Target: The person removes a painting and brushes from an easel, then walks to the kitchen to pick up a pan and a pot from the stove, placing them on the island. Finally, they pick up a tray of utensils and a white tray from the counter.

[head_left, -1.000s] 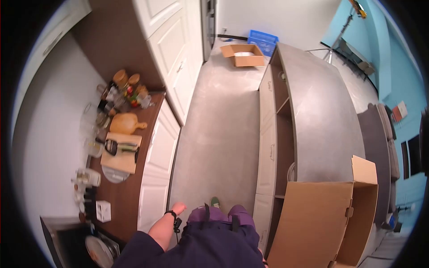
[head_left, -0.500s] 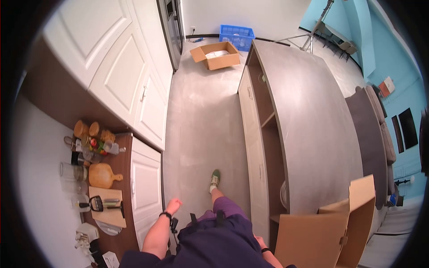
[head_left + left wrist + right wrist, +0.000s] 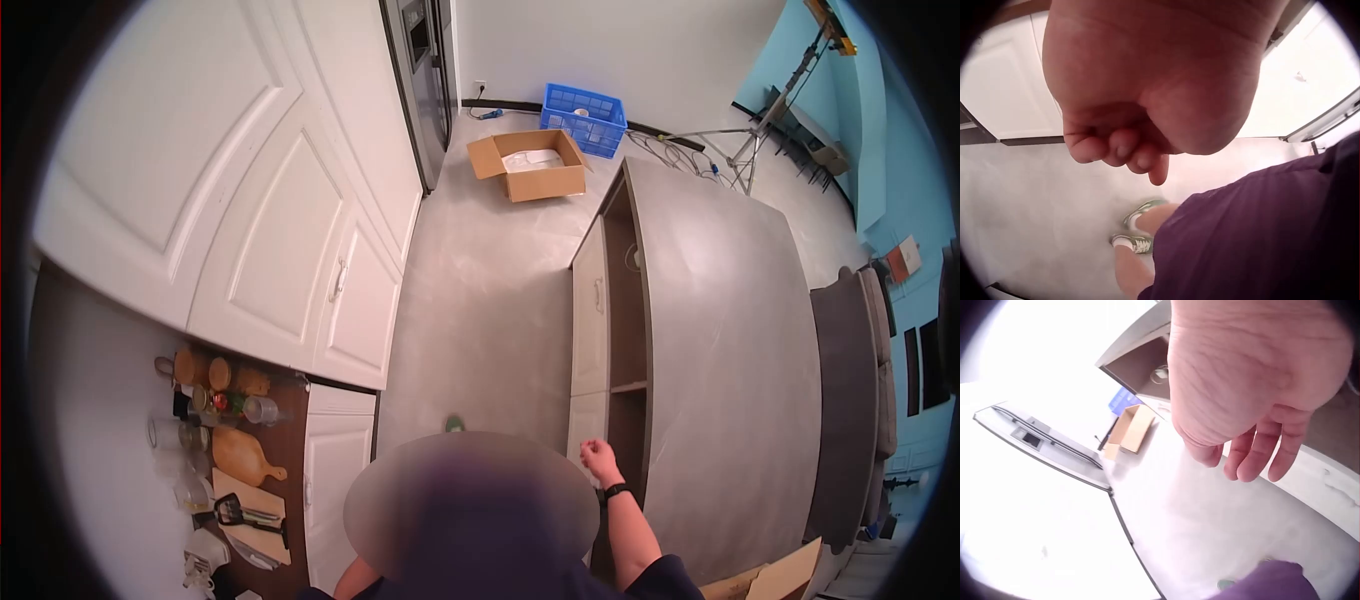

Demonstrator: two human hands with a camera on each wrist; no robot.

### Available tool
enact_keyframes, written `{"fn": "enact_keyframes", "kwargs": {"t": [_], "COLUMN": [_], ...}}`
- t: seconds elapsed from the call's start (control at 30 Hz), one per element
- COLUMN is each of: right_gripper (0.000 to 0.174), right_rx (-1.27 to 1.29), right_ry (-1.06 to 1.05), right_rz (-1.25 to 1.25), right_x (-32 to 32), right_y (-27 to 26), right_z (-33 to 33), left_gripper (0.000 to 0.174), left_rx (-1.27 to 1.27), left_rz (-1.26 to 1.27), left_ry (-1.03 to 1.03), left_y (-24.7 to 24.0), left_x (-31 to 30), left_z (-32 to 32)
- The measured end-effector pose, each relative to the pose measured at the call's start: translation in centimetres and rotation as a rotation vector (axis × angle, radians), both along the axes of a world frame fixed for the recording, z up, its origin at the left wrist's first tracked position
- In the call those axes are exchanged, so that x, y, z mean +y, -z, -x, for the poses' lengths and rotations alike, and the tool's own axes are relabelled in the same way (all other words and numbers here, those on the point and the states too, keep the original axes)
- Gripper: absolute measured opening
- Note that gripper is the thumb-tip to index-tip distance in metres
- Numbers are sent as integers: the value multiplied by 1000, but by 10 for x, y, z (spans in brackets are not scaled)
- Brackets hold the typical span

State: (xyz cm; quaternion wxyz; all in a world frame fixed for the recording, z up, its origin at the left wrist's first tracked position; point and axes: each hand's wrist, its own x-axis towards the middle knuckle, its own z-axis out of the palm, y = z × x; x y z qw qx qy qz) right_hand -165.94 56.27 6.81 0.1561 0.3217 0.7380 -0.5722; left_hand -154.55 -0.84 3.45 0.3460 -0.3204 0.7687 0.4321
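The left hand (image 3: 1147, 94) hangs over the floor with its fingers loosely curled and nothing in them; in the head view only that forearm shows, low in the frame. The right hand (image 3: 600, 460) is beside the island's cabinet doors, holding nothing. Its fingers (image 3: 1263, 447) hang relaxed in the right wrist view. Ahead on the floor lies an open cardboard box (image 3: 545, 183) with something white inside, also visible in the right wrist view. A blue crate (image 3: 590, 135) stands behind the box.
The grey-topped island (image 3: 735, 370) runs along the right, with a cardboard flap (image 3: 790, 575) at its near end. White cabinets (image 3: 275, 240) and a fridge (image 3: 425, 90) line the left. Jars and a round-ended wooden board (image 3: 240, 455) stand on the brown counter.
The right hand has come forward into view beside the island, while the left has swung back. The box and crate appear closer; the large carton has mostly left the head view.
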Motion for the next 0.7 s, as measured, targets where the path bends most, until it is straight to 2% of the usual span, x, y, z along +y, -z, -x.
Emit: {"fn": "enact_keyframes", "kwargs": {"t": [0.03,0.07,0.1,0.17,0.2,0.27,0.3,0.37,0.4,0.43,0.5,0.57,0.6,0.63,0.7], "right_gripper": [14,14,14,15,15,16,18,19,20,21,23,24,24,24,25], "right_rx": [27,52,76,78,74,1,-59,-195,-281,-370,-565,-572,-582,-577,-521], "right_ry": [-11,-7,0,-25,-59,-96,-127,-62,42,149,248,318,360,390,466], "right_rz": [5,27,47,56,68,64,70,63,80,94,143,171,201,210,250], "right_x": [1,0,0,-5,-3,2,2,14,17,22,34,37,32,29,33], "right_y": [-8,-13,-15,-14,-13,-6,1,20,25,29,44,37,35,36,41], "right_z": [33,63,87,125,141,160,167,167,163,156,146,159,160,168,200], "left_gripper": [18,19,19,21,21,21,21,22,25,25,26,27,25,25,21], "left_rx": [191,384,387,490,485,-30,-31,-25,278,278,56,32,-83,-82,30], "left_rz": [77,153,152,-70,-80,-125,-131,-12,-45,-56,-70,-63,-91,-90,-178], "left_ry": [274,551,558,353,349,-43,-42,80,307,329,459,505,287,318,147], "left_y": [57,101,97,69,65,45,28,-2,40,36,24,-2,4,-2,-15], "left_x": [-15,-18,-13,16,26,46,56,66,48,49,59,78,83,88,111], "left_z": [-11,11,34,83,109,172,204,277,290,323,400,487,526,563,646]}}
